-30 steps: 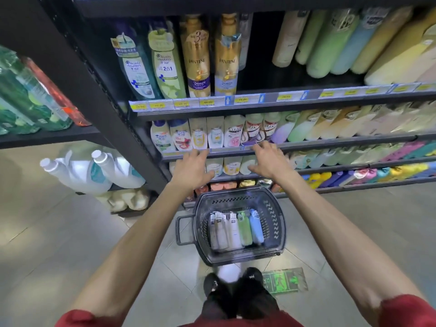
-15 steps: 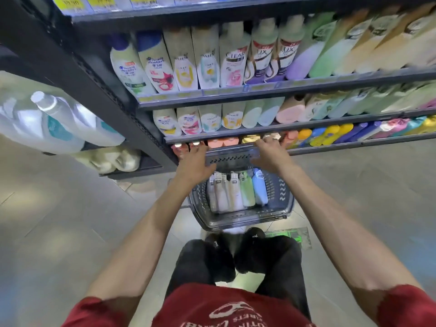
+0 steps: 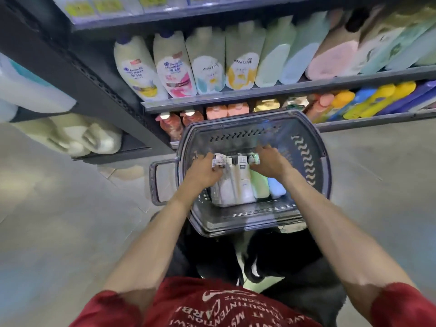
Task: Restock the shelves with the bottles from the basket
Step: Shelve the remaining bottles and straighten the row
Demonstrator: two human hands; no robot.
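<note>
Head view, looking straight down: a dark grey plastic basket [image 3: 309, 161] sits on the grey tiled floor [image 3: 59, 208]. It is oval-rimmed, its walls are cut with wavy slots, and a loop handle [image 3: 155, 182] sticks out on its left side. Inside, a tight row of smooth, flat-sided bottles is packed side by side: white bottles [image 3: 244, 185], then a green bottle [image 3: 259, 187], then a blue bottle [image 3: 276, 188].

Both hands are down in the basket. The left hand [image 3: 201, 172] has its fingers [image 3: 207, 157] curled round the capped top of the leftmost white bottle [image 3: 216, 193]. The right hand [image 3: 271, 164] has its fingers [image 3: 263, 150] wrapped over the cap of the green bottle, though motion blur softens the detail.

Just beyond the basket rise the dark metal shelves [image 3: 283, 87], lined with rounded, glossy shampoo bottles [image 3: 238, 64] in cream, mint and pink. A red printed shirt [image 3: 212, 308] fills the bottom edge.
</note>
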